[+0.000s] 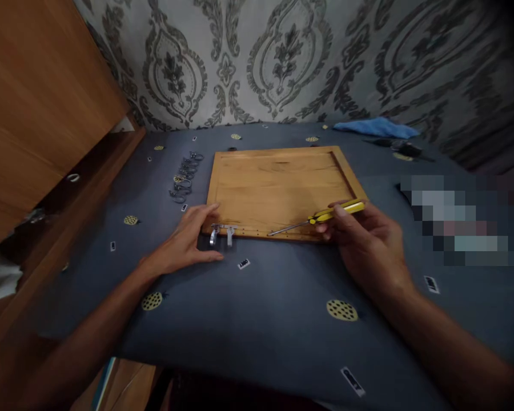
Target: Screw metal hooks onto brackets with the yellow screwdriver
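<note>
A wooden board [278, 182] with a raised rim lies flat on the grey cloth. My right hand [368, 240] grips a screwdriver [336, 213] by its yellow handle, over the board's front right part. The shaft points left, and its tip is at the front rim, by a row of small dark holes. At the front left corner, two shiny metal hooks [221, 233] hang over the edge. My left hand [186, 240] is beside them, thumb and fingers apart; its fingertips reach the board's corner, though contact is unclear.
Several metal hooks [186, 177] lie in a row left of the board. A blue cloth [377, 128] and a dark object [400, 148] lie at the back right. Wooden furniture [47, 114] stands on the left. A patterned wall [235, 63] rises behind. A blurred patch covers something at right.
</note>
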A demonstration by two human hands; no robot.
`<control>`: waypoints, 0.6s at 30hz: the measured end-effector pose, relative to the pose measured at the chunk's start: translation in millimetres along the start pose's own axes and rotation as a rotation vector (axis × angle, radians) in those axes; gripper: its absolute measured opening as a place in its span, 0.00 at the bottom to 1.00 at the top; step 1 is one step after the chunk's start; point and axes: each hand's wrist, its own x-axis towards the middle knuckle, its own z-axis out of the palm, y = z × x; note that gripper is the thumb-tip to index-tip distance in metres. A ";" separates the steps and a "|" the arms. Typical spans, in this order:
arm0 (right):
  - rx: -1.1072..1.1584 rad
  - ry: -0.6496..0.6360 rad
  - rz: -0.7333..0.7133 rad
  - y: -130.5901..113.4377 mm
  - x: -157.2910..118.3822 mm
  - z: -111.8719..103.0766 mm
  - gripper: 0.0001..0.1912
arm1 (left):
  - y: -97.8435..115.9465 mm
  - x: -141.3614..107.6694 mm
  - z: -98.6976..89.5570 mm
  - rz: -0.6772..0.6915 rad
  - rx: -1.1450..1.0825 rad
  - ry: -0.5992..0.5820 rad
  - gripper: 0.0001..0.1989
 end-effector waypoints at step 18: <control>-0.045 -0.030 0.011 -2.9 -4.0 -6.0 0.24 | 26.1 14.6 11.1 0.070 0.209 0.030 0.51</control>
